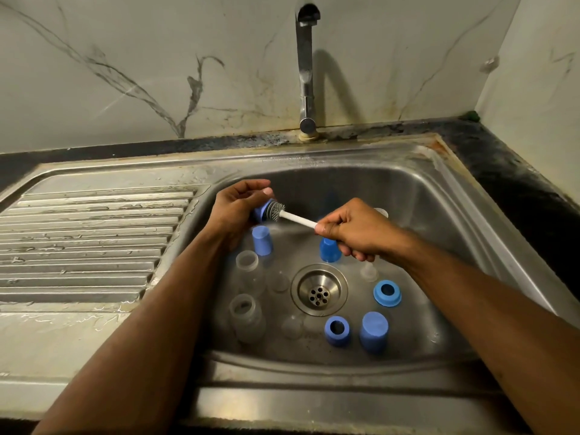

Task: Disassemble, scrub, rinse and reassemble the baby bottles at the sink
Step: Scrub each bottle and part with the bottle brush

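Above the sink [408, 196] at ten o'clock from the drain [319, 290], the left hand [233, 211] grips a blue ring [261, 211] (steadying it, I judge) so the right hand's [354, 230] gripped brush [277, 211] reaches inside.

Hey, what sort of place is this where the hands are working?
Most likely a home kitchen sink area. A stainless steel sink basin with a ribbed draining board sits in a dark stone counter, with a chrome tap against a marble-patterned wall.
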